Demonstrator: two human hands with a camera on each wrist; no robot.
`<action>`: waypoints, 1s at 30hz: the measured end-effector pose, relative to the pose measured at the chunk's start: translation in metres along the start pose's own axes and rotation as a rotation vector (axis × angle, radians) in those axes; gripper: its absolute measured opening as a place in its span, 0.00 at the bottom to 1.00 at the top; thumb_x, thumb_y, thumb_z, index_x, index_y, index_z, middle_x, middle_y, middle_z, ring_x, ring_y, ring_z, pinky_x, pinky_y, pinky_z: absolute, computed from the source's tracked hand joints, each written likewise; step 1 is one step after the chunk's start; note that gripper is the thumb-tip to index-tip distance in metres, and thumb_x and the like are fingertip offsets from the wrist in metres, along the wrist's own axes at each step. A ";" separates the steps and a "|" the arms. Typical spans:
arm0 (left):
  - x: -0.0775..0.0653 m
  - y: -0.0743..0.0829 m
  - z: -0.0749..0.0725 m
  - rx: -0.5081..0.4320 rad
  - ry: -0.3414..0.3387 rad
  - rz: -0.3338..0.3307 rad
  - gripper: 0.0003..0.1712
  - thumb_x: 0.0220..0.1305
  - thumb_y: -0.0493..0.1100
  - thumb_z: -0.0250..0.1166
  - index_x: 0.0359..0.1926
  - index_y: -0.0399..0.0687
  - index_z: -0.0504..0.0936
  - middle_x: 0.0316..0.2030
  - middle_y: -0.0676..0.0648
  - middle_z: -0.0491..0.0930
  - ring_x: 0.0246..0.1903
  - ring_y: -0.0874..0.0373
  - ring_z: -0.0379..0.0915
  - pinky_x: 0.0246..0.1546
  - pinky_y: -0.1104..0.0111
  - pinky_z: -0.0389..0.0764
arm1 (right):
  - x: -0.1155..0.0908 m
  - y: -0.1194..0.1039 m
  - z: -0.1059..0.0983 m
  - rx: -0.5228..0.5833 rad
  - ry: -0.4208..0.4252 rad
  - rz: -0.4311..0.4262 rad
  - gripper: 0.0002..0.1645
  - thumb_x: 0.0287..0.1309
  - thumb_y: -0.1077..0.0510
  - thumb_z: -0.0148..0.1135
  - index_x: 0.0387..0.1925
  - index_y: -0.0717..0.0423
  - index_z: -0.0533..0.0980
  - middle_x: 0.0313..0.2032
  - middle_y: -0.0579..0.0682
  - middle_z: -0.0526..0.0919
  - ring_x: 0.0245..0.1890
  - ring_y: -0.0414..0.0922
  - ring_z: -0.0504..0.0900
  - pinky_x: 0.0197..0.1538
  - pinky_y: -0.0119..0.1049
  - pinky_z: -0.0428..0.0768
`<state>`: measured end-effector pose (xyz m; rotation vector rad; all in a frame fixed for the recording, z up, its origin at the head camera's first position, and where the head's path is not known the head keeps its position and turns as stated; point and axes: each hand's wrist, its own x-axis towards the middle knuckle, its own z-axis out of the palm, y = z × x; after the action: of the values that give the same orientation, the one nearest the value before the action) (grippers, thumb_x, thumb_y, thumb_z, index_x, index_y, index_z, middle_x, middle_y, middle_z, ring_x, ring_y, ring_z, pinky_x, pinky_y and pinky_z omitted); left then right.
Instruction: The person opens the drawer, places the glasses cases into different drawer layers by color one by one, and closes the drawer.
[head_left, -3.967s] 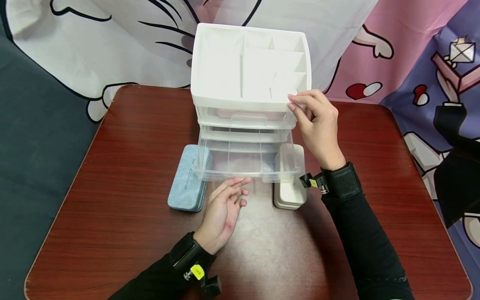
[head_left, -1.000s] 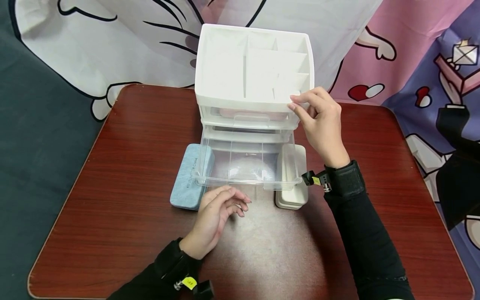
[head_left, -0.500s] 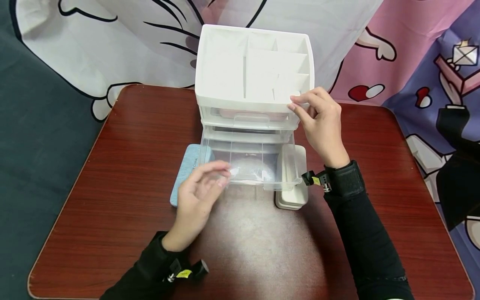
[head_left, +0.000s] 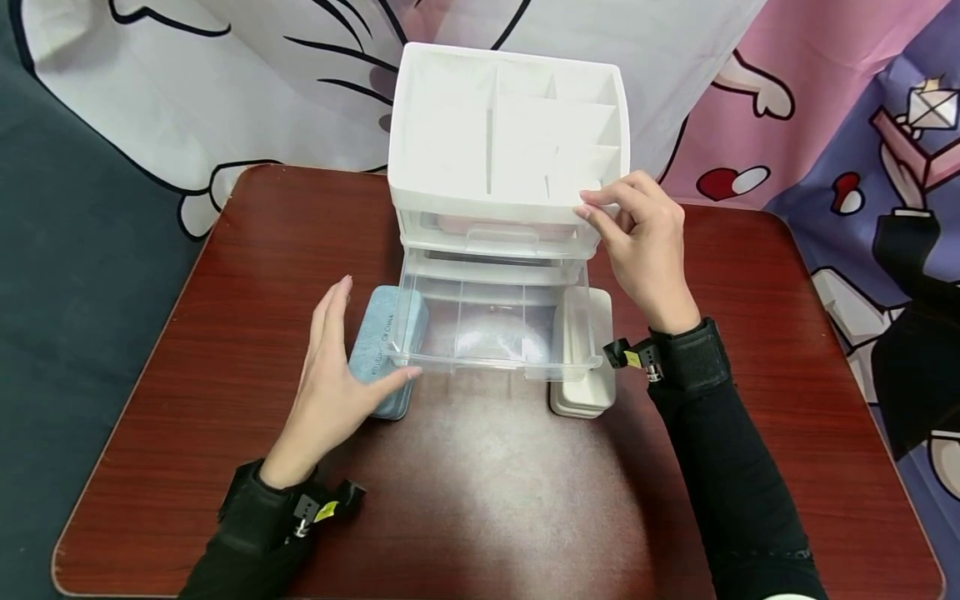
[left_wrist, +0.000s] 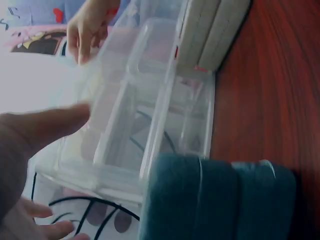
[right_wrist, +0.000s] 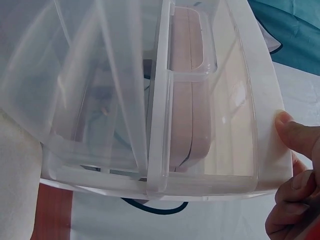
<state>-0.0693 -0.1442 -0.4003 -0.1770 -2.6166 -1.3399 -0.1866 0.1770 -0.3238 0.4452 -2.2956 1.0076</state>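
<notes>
A white drawer organizer (head_left: 442,125) with a divided top tray stands at the back of the table. Its clear lower drawer (head_left: 465,364) is pulled out toward me. My right hand (head_left: 645,242) pinches the front right corner of the top tray between thumb and fingers. Left of the drawer lies a light blue case (head_left: 378,329), partly under the drawer's edge. My left hand (head_left: 322,400) is spread beside it, thumb crossing over its near part and fingers along its left; the frames do not show clearly whether they touch. A pink case (right_wrist: 192,115) sits inside the upper drawer in the right wrist view.
A cream case (head_left: 588,392) lies on the right, partly beneath the pulled-out drawer. The dark red wooden table (head_left: 675,542) extends in front and to both sides. A printed cloth (head_left: 300,100) hangs behind the organizer.
My left hand has moved left from in front of the drawer to the blue case, its fingers spreading apart. The right hand stays at the tray's corner.
</notes>
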 end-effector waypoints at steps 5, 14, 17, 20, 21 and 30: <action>0.000 -0.009 -0.003 0.096 -0.141 -0.073 0.73 0.41 0.57 0.79 0.77 0.59 0.37 0.76 0.46 0.40 0.74 0.43 0.44 0.63 0.38 0.58 | 0.000 -0.001 -0.001 0.007 0.007 -0.001 0.10 0.51 0.54 0.71 0.36 0.53 0.87 0.30 0.53 0.80 0.18 0.34 0.61 0.26 0.25 0.58; 0.000 -0.022 0.004 0.118 -0.219 -0.102 0.70 0.45 0.58 0.77 0.77 0.55 0.38 0.76 0.44 0.42 0.71 0.42 0.49 0.62 0.41 0.63 | -0.002 0.002 0.001 0.022 0.007 0.004 0.10 0.52 0.54 0.71 0.37 0.53 0.86 0.30 0.53 0.79 0.18 0.34 0.61 0.26 0.25 0.59; -0.001 -0.026 0.007 0.113 -0.220 -0.090 0.69 0.45 0.57 0.78 0.77 0.55 0.39 0.75 0.44 0.45 0.69 0.43 0.54 0.61 0.43 0.65 | -0.002 0.002 0.002 0.026 0.006 0.002 0.10 0.52 0.55 0.71 0.37 0.54 0.86 0.30 0.54 0.79 0.18 0.34 0.61 0.26 0.26 0.58; -0.001 -0.028 0.010 0.113 -0.224 -0.091 0.69 0.45 0.57 0.77 0.77 0.54 0.39 0.75 0.43 0.46 0.69 0.43 0.54 0.61 0.43 0.64 | -0.002 0.003 0.002 0.026 0.007 0.002 0.10 0.52 0.57 0.71 0.37 0.56 0.86 0.31 0.55 0.80 0.18 0.34 0.60 0.26 0.26 0.58; -0.001 -0.029 0.011 0.112 -0.226 -0.096 0.68 0.46 0.57 0.77 0.77 0.54 0.39 0.75 0.43 0.45 0.69 0.43 0.54 0.62 0.43 0.64 | -0.002 0.003 0.002 0.024 0.007 0.002 0.10 0.52 0.57 0.71 0.37 0.56 0.86 0.31 0.55 0.80 0.18 0.33 0.60 0.26 0.26 0.58; -0.001 -0.030 0.015 0.109 -0.186 -0.090 0.62 0.48 0.45 0.75 0.76 0.47 0.44 0.74 0.40 0.49 0.66 0.40 0.59 0.58 0.42 0.67 | -0.001 0.001 0.002 0.024 0.006 0.005 0.09 0.52 0.59 0.71 0.37 0.58 0.86 0.30 0.57 0.79 0.18 0.33 0.59 0.26 0.26 0.57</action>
<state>-0.0757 -0.1497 -0.4325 -0.1765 -2.8762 -1.2596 -0.1864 0.1764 -0.3259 0.4459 -2.2825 1.0390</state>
